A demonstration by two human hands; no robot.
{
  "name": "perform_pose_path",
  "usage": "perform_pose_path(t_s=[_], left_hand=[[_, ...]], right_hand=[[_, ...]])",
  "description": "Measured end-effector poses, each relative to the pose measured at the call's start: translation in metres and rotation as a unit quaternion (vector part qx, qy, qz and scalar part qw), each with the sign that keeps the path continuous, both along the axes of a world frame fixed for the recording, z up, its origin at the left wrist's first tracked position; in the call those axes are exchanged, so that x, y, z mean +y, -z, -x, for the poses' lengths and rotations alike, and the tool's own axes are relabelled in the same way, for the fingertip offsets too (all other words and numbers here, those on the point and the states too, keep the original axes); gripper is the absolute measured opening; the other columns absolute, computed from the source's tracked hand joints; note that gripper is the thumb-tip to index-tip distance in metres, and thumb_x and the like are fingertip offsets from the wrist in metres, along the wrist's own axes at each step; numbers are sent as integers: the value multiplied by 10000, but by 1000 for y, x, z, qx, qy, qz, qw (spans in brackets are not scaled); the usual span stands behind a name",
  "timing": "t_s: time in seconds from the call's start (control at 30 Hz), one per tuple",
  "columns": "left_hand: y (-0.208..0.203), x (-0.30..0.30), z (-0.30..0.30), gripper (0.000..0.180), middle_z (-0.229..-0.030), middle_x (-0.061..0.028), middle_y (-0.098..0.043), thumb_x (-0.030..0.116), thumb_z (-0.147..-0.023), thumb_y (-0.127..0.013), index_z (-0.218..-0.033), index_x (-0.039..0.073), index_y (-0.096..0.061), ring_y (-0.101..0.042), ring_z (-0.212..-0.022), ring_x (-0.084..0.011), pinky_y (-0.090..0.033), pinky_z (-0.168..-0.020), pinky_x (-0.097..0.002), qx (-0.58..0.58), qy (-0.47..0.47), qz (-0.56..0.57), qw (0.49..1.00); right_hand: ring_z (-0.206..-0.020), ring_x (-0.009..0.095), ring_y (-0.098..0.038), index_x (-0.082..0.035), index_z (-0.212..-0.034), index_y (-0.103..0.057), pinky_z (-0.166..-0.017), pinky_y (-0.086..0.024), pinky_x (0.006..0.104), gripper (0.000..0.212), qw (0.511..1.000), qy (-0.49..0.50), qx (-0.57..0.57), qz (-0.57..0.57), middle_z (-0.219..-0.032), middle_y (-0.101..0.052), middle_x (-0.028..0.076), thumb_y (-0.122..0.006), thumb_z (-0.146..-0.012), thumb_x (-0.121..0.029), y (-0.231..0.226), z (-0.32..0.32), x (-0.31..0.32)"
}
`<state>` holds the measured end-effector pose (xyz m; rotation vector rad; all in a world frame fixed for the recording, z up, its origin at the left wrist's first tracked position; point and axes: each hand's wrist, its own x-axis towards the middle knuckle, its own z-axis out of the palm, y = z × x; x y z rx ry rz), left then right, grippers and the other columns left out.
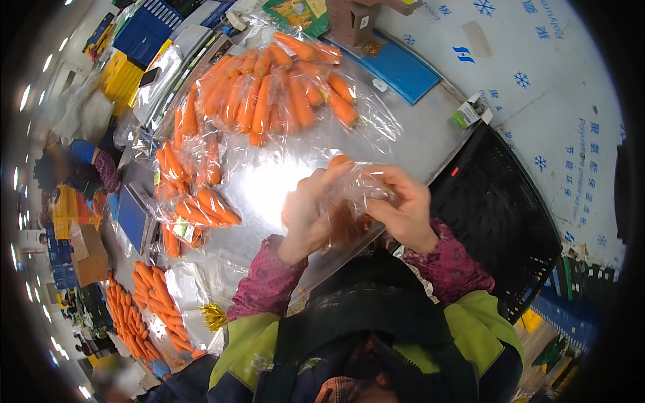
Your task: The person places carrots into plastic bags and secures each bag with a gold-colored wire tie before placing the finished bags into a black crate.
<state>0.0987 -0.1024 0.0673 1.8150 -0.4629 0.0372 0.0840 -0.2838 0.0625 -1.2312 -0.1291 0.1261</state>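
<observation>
Close in front of my body, a clear plastic bag (356, 185) with carrots in it is between my two hands. My left hand (306, 209) is wrapped round its left side, slightly blurred. At the bag's gathered top, the fingers of my right hand (405, 209) pinch the plastic. An orange carrot tip (340, 160) shows above my left fingers; the rest is partly hidden behind the film and my hands. Beyond them on the metal table (262, 232) lies a heap of bagged carrots (259, 101), with more carrot bags (207, 209) to the left.
A black crate (497, 208) stands at the right. Loose carrots (127, 322) lie at the lower left, near flat plastic bags (188, 289) and gold ties (213, 316). A blue tray (400, 70) sits at the back. Co-workers (101, 168) are at the left.
</observation>
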Motion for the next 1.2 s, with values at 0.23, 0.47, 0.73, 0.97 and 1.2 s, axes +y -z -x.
perform_pose_path(t_s=[0.23,0.47,0.73,0.97,1.2], left_hand=[[-64,-140,10,463,-1137,-157,-580,216,-902,-480,-1289,-33,-524,-564,-944,-280,-424,-839,-358,-172,266,235,919],[-34,-256,12,406,-1214,-161,-540,140,-963,-503,-1330,-27,-454,-521,-1172,-268,-383,-1019,-346,-62,230,378,895],[147,-263,36,397,-1177,-170,-544,88,-834,-612,-1222,23,-555,-549,-1079,-339,-458,-901,-417,-36,146,-73,986],[127,-85,91,223,-985,-115,-645,110,-921,-610,-1131,49,-649,-638,-862,-237,-505,-746,-338,85,68,90,990],[148,61,213,220,-993,-56,-669,114,-959,-576,-1133,-8,-637,-618,-919,-115,-505,-817,-260,288,-222,213,907]], right_hand=[[-881,198,-588,-6,-1081,-553,-779,-485,324,375,834,361,-327,259,-1023,-609,130,-674,-747,-127,-71,67,-121],[-870,144,-584,-44,-1074,-556,-796,-487,278,337,870,403,-159,236,-959,-611,76,-587,-743,12,-104,60,-162],[-787,366,-627,-51,-991,-611,-688,-490,454,166,686,17,-37,726,-877,-643,183,-606,-841,-122,67,24,-228],[-911,342,-617,-7,-1050,-617,-802,-485,392,213,865,-108,-176,457,-968,-640,173,-602,-861,-103,84,-43,-27],[-1331,396,-354,-48,-1419,-370,-1121,-267,412,706,599,56,-387,699,-1463,-329,242,-645,-768,-35,128,-67,171]])
